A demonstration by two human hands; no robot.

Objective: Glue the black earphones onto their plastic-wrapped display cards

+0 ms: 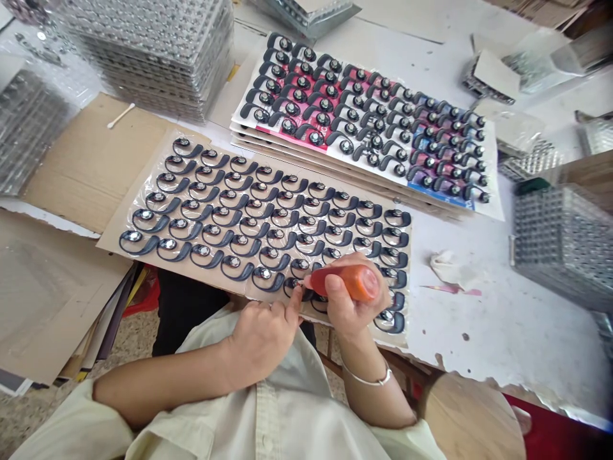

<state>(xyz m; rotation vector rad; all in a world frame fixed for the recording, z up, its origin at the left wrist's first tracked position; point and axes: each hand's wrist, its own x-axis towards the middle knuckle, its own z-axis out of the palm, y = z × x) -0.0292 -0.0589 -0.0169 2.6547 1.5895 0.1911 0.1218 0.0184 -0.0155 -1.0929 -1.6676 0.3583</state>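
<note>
The right hand point(352, 300) has a closed grip around an orange squeeze bottle point(347, 282), its nozzle tip hard to make out among black hooked earpieces point(239, 239) on a plastic-covered card sheet point(177, 271). The left hand point(263, 338) has a loose, open grip, holding nothing visible, its fingertips point(293, 305) just beside the nozzle. Both hands hide the earpieces beneath them.

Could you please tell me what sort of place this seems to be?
It looks like a hand-assembly workshop: rows of black ear-hook earpieces on a plastic-covered sheet, stacks of clear blister trays, and an orange squeeze bottle in the right hand.
</note>
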